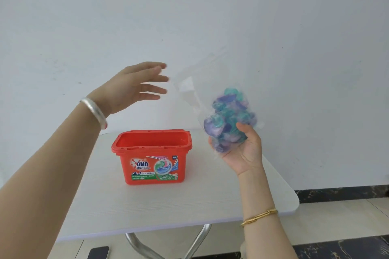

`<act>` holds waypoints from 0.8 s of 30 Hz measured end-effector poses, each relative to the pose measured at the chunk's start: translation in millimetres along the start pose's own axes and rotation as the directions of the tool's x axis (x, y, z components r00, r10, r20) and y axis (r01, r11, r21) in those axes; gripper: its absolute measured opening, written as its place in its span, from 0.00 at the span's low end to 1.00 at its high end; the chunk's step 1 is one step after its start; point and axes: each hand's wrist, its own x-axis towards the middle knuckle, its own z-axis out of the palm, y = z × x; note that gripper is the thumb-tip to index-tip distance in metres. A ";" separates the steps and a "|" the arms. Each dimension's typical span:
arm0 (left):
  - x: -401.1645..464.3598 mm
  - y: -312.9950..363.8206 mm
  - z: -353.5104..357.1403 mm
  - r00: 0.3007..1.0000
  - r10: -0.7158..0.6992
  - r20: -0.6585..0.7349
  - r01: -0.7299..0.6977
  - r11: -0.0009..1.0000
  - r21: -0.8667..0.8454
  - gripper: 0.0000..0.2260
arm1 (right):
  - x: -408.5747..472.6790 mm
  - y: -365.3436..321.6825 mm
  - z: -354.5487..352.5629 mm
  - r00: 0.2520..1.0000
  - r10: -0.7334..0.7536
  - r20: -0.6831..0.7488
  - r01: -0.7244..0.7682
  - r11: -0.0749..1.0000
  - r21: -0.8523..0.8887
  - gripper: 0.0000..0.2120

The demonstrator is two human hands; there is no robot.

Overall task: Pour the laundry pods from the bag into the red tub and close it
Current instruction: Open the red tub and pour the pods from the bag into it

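Observation:
A red tub [152, 156] with a printed label stands open on the white table [168, 208], its lid folded back behind it. To the right of it and higher, my right hand [242, 149] cups the bottom of a clear plastic bag [228, 118] full of purple and teal laundry pods. The bag's empty upper part [189, 84] stretches up and left, blurred. My left hand [134, 87] hovers above the tub with fingers spread, its fingertips close to the bag's upper edge; whether they touch is unclear.
The small white table has metal legs [136, 244] and a rounded right edge. A dark phone [97, 252] lies on the tiled floor below the table's front. A plain white wall stands right behind the table.

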 end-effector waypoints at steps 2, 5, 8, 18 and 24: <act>-15.5 -22.2 -25.0 0.984 -0.017 -0.179 0.004 0.997 -0.071 0.14 | 3.5 -8.1 0.1 0.999 -0.023 -0.022 0.022 0.998 -0.054 0.35; -41.3 -63.0 -49.7 0.917 -0.081 -0.390 0.001 0.980 -0.201 0.22 | 7.5 -16.3 1.6 0.995 -0.044 -0.089 0.029 0.986 -0.166 0.29; -63.1 -106.6 -57.7 0.891 -0.207 -0.404 0.111 0.962 -0.249 0.35 | 8.9 -15.9 4.5 0.991 -0.038 -0.129 0.002 0.963 -0.268 0.18; -81.3 -179.2 -18.1 0.956 -0.291 0.025 0.292 0.955 -0.048 0.47 | 14.5 0.6 20.3 0.976 -0.001 -0.219 -0.111 0.858 -0.501 0.18; -72.2 -189.5 0.7 0.958 -0.174 -0.226 0.156 0.983 -0.093 0.45 | 14.9 4.7 27.5 0.979 0.028 -0.200 -0.127 0.856 -0.501 0.18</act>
